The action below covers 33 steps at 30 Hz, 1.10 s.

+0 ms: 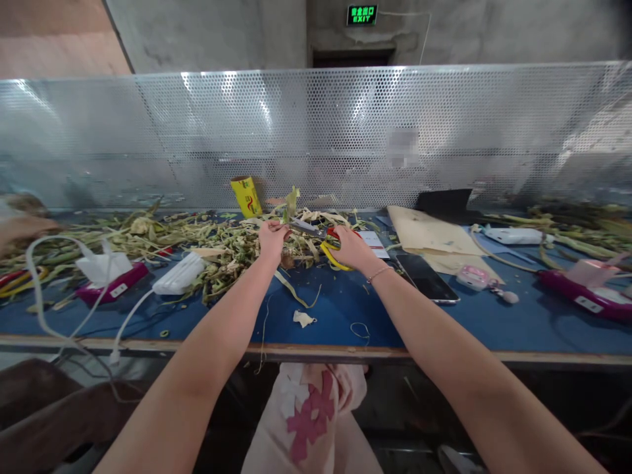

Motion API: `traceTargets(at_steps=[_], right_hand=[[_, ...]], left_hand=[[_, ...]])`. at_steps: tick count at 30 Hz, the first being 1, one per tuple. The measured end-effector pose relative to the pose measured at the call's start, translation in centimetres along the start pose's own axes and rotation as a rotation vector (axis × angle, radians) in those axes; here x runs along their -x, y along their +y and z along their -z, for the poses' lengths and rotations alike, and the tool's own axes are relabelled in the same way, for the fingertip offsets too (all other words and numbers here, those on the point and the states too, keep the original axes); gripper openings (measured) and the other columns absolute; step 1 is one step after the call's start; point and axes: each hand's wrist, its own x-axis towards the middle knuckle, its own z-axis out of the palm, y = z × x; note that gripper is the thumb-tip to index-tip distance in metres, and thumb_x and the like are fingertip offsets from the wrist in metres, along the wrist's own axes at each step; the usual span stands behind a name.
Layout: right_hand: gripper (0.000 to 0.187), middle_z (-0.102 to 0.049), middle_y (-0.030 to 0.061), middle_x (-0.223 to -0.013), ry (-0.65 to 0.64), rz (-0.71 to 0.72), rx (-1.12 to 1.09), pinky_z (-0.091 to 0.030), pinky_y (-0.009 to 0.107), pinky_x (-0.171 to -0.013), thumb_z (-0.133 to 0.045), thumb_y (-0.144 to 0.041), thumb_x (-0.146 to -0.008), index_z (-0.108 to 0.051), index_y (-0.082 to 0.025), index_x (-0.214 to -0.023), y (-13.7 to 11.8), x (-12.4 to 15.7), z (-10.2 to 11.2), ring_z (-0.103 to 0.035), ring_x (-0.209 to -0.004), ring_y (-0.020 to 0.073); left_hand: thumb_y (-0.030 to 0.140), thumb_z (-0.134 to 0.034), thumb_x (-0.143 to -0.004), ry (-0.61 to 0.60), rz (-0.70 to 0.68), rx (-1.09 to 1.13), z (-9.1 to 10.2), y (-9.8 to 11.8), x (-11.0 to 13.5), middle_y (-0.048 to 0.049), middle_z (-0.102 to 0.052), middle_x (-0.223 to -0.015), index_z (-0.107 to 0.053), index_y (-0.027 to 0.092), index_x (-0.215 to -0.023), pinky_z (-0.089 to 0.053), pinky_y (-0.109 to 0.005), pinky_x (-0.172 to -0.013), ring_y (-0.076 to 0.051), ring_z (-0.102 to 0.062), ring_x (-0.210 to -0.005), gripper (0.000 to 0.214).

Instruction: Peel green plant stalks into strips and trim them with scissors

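My left hand (272, 238) is closed, pinching a pale green plant piece (291, 203) that sticks up above the fingers. My right hand (351, 247) grips scissors (309, 229) with red and yellow handles. The scissor blades point left, close to the fingertips of my left hand; whether they touch the plant piece I cannot tell. Beneath and around both hands spreads a heap of dried plant stalks and leaves (222, 253). A small white scrap (303, 319) lies on the blue tabletop (340, 309) nearer to me.
Left of the heap are a white charger (178, 273) and a purple power strip (121, 284) with cables. A tablet or phone (427, 280), brown paper (427, 230) and a pink case (473, 276) lie right. A yellow container (245, 196) stands behind; another person's arm (24, 230) reaches in left.
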Motion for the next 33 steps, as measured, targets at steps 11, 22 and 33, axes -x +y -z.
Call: traceTargets(at_steps=[11, 22, 33], right_hand=[[0.029, -0.053, 0.0099, -0.1, -0.026, 0.056, 0.011, -0.039, 0.03, -0.082, -0.051, -0.033, -0.077, -0.048, -0.014, -0.098, -0.2, -0.1, 0.2, -0.051, -0.094, 0.0194], [0.023, -0.057, 0.0085, -0.094, -0.042, 0.036, 0.078, -0.038, 0.026, -0.068, -0.049, -0.034, -0.078, -0.051, -0.016, -0.092, -0.3, 0.1, 0.6, -0.054, -0.082, 0.0175], [0.027, -0.062, 0.0088, -0.095, -0.071, -0.088, 0.099, -0.037, 0.025, -0.065, -0.045, -0.039, -0.08, -0.051, -0.018, -0.096, -0.8, 0.1, 1.3, -0.057, -0.084, 0.0197]], left_hand=[[0.001, -0.057, -0.062, 0.016, 0.003, 0.045, -0.2, 0.0, 0.1, 0.0086, -0.053, -0.052, -0.031, 0.019, -0.072, -0.047, -0.021, -0.052, -0.006, -0.055, -0.046, 0.033], [0.004, -0.058, -0.063, -0.009, -0.015, 0.043, -0.2, -0.2, 0.0, 0.0079, -0.053, -0.055, -0.03, 0.02, -0.073, -0.046, -0.024, -0.055, -0.008, -0.056, -0.048, 0.034], [0.007, -0.059, -0.064, 0.014, 0.025, 0.065, -0.1, -0.4, -0.2, 0.004, -0.055, -0.061, -0.032, 0.02, -0.075, -0.044, -0.024, -0.056, -0.009, -0.054, -0.05, 0.033]])
